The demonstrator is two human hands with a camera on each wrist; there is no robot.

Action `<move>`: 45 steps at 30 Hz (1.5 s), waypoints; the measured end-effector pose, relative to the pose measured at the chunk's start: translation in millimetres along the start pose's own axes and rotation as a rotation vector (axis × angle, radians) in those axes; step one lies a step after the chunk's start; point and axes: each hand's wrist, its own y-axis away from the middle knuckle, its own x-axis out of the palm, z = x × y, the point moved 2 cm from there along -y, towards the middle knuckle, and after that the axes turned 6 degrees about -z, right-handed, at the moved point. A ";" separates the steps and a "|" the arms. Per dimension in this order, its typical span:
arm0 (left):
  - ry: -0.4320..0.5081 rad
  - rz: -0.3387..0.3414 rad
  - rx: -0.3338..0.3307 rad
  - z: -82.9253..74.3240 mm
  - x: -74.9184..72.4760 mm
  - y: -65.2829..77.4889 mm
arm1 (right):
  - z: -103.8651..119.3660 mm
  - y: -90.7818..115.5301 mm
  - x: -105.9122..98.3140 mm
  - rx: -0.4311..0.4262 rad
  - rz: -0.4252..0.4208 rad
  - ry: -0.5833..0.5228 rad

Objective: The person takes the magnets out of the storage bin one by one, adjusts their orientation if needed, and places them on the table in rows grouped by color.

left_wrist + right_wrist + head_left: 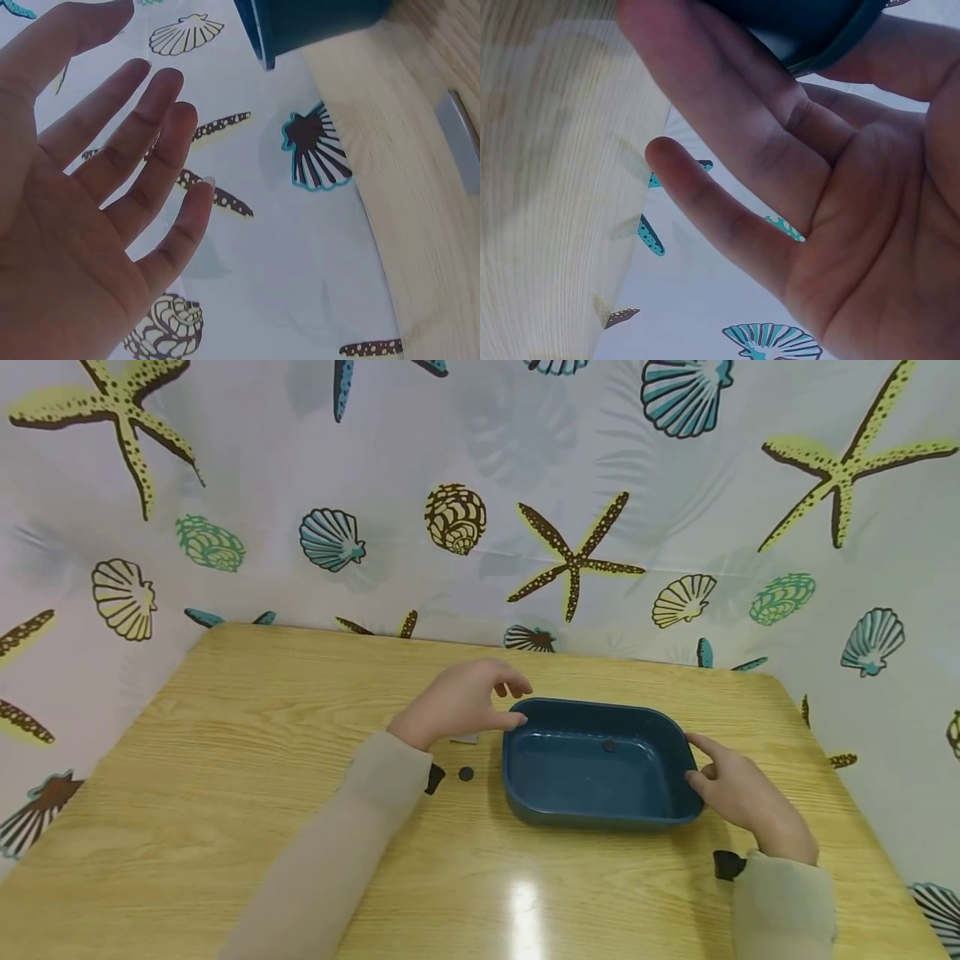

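A dark blue rectangular tub (592,814) with rounded corners stands on the wooden table. Its right rim is pinched by my right hand (738,789), thumb inside and fingers outside. In the right wrist view, fingers lie under the tub's edge (832,52) and the little finger stands apart. My left hand (468,700) hovers at the tub's left rim with fingers spread and loosely bent; the left wrist view shows its palm bare, apart from the tub (300,26). Inside the tub lies a small dark disc (609,746).
Left of the tub, another dark disc (466,773) rests on the table (247,760). A flat light grey piece (465,739) is partly hidden beneath the left hand. A cloth (420,460) printed with shells and starfish hangs behind the table and along its sides.
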 end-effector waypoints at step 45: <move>-0.055 0.121 0.083 -84.6 48.2 -90.5 | 0.8 -2.1 -1.4 0.008 0.004 -0.019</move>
